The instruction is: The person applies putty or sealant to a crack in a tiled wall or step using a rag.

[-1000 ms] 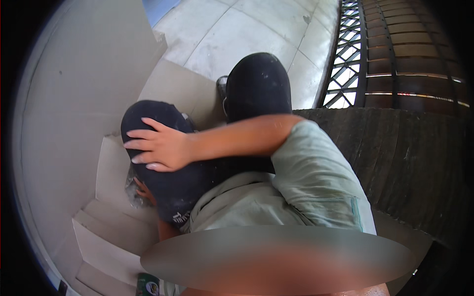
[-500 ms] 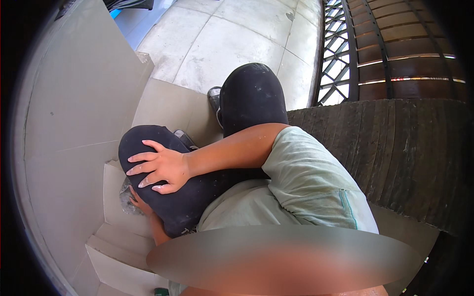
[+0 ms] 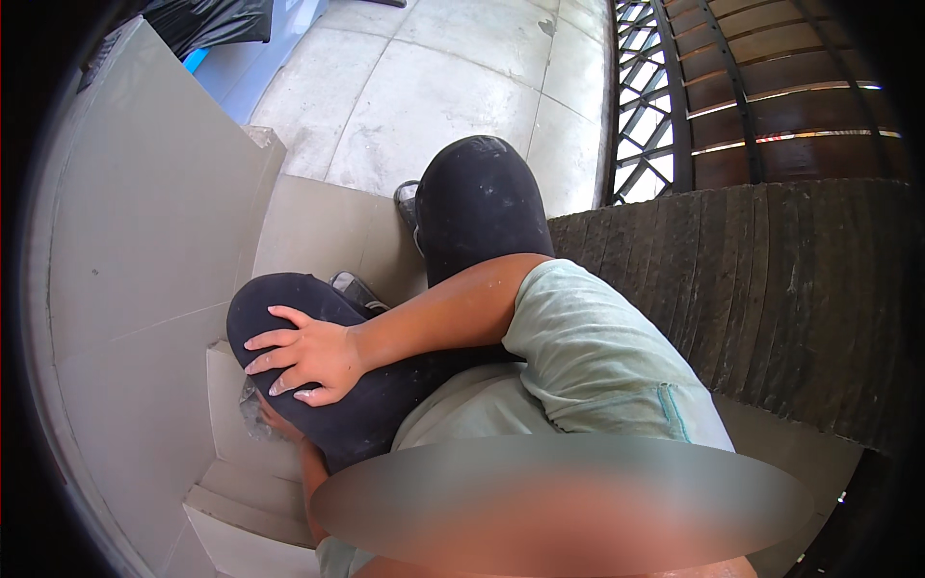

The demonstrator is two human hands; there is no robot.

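My right hand [image 3: 313, 358] lies spread on my left knee, its fingers apart and whitish at the tips, with nothing in it. The dark trousers [image 3: 482, 202] carry pale dust marks. Low on the left, beyond that knee, my left hand [image 3: 281, 424] is partly hidden by the leg. Its fingers press on a crumpled, greyish see-through piece [image 3: 254, 414], which looks like plastic, against the tiled step [image 3: 224, 385]. How far the fingers wrap round it is hard to see.
Beige tiled steps [image 3: 252, 496] go down the left beside a smooth tiled wall [image 3: 135, 250]. Ahead is a dusty tiled floor [image 3: 443, 77]. To the right stand a dark ridged surface [image 3: 761, 299] and a metal lattice gate [image 3: 644, 106]. A black plastic bag [image 3: 217, 24] is at the far left.
The view has shifted slightly, and more of the black bag shows. My left hand is now more hidden behind the leg; the right hand stays on the knee.
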